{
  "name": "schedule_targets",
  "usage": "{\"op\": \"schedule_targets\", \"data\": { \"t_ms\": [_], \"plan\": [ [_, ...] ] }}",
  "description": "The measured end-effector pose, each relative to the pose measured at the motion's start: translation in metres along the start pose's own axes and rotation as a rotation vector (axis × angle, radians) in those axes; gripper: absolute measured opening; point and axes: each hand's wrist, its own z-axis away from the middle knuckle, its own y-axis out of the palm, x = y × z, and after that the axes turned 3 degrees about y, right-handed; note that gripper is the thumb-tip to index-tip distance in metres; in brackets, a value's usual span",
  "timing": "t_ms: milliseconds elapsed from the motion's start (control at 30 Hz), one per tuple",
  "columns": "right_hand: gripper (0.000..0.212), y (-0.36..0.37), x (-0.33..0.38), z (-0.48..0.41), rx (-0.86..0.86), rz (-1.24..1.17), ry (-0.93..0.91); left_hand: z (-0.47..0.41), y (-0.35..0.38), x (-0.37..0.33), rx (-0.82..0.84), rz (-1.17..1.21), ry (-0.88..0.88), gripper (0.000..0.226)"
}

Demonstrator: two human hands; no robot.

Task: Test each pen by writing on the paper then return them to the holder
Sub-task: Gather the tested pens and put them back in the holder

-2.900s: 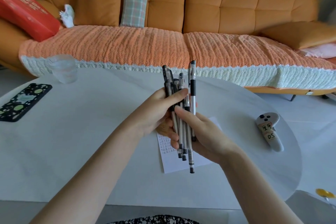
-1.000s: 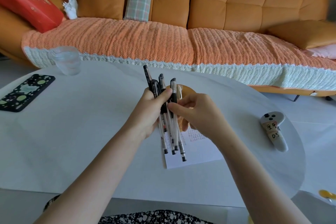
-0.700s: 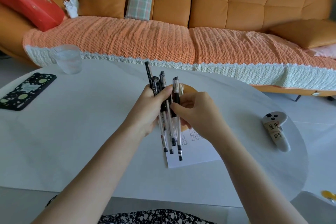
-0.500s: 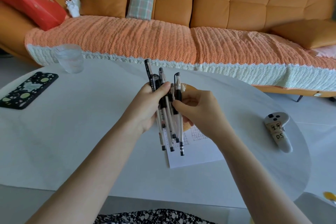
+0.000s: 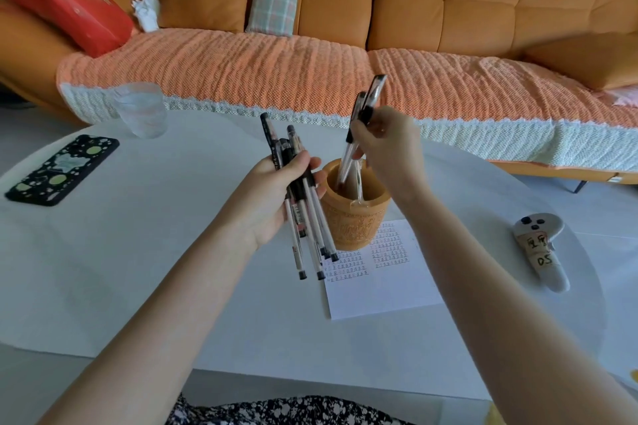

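A bundle of pens (image 5: 304, 214) is gripped in the left hand (image 5: 272, 200), just left of the holder (image 5: 355, 226), tips down; two pens (image 5: 349, 155) are pinched by the right hand (image 5: 390, 148) above the holder, their lower ends inside it; the holder is stood on the paper (image 5: 383, 283) on the tabletop (image 5: 165, 252).
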Motion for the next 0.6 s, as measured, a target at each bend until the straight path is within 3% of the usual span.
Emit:
{"op": "schedule_targets", "data": {
  "t_ms": [167,433,600],
  "plan": [
    [0.032,0.007,-0.009,0.003,0.184,0.233,0.077,-0.001,0.002,0.002,0.04,-0.01,0.008,0.013],
    [0.015,-0.014,0.001,0.024,0.072,0.058,0.044,-0.002,0.004,0.003,0.057,-0.021,0.008,0.015],
    [0.028,-0.017,0.019,0.047,0.386,-0.089,0.096,-0.003,0.007,0.004,0.086,-0.107,-0.001,0.031]
  ]
}}
